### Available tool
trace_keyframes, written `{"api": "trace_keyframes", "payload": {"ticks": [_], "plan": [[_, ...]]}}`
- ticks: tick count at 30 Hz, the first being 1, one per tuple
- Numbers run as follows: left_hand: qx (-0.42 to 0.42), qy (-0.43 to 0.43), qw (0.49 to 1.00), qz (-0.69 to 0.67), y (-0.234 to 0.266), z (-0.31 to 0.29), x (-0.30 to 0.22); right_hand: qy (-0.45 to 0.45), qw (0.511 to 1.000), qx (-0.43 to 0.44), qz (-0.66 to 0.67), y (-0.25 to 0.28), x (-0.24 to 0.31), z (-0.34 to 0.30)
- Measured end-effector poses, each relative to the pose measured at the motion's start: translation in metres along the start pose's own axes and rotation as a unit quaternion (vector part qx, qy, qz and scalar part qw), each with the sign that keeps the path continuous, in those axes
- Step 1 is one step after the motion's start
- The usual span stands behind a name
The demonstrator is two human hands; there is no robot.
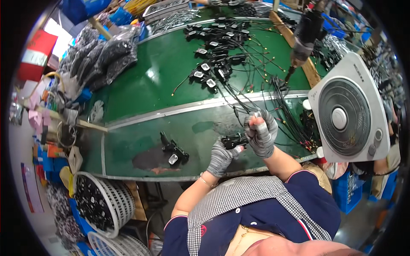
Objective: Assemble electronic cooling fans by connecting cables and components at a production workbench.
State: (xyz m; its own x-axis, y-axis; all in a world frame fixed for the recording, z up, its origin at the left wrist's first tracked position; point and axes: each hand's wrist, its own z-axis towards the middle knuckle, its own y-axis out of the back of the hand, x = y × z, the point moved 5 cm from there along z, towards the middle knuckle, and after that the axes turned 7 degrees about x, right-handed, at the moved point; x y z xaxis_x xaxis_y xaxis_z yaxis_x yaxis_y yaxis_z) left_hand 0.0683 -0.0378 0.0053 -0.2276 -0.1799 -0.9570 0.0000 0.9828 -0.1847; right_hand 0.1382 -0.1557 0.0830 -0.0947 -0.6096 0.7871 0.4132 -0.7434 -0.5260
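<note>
My left hand (221, 158), in a grey striped glove with bare fingertips, is closed around a black lever-like part (232, 141) above the near edge of the bench. Just to its right, my right hand (261, 134), gloved the same way, is raised with its fingers curled together in a pinch. Whatever lies between those fingertips is too small to make out. Dark cables (239, 102) run behind the right hand. Left of my hands, another black lever-like part (174, 149) with a pale oval face lies on the green bench (128, 145).
A heap of similar black parts with cables (222, 42) covers the far middle of the bench. A power screwdriver (303, 42) hangs at the right, above a bundle of cables (284, 111). A grey fan (346, 111) stands at the right. White baskets (124, 198) sit lower left; another person's gloved hands (215, 2) show at the far edge.
</note>
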Motion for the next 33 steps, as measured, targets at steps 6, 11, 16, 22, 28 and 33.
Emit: {"api": "trace_keyframes", "payload": {"ticks": [6,11,16,22,28,33], "plan": [[-0.034,-0.017,0.996,0.082,0.005,0.002,0.009,0.270,0.899,0.158,-0.306,-0.012,-0.002,-0.021],[0.053,-0.139,0.971,0.188,0.000,-0.011,-0.007,0.015,0.978,0.062,-0.201,0.011,-0.015,0.005],[0.188,-0.201,0.953,0.128,-0.007,-0.025,-0.015,-0.333,0.935,0.112,-0.048,0.014,-0.052,0.007],[0.166,-0.194,0.959,0.121,0.003,-0.025,-0.017,-0.325,0.940,0.019,0.099,0.047,-0.057,0.016],[0.015,-0.023,0.994,-0.110,0.018,-0.013,0.017,0.060,0.970,0.126,-0.198,0.018,0.001,0.017],[0.034,0.055,0.990,-0.122,0.023,-0.013,0.016,0.104,0.763,0.468,-0.434,-0.027,0.006,0.001]]}}
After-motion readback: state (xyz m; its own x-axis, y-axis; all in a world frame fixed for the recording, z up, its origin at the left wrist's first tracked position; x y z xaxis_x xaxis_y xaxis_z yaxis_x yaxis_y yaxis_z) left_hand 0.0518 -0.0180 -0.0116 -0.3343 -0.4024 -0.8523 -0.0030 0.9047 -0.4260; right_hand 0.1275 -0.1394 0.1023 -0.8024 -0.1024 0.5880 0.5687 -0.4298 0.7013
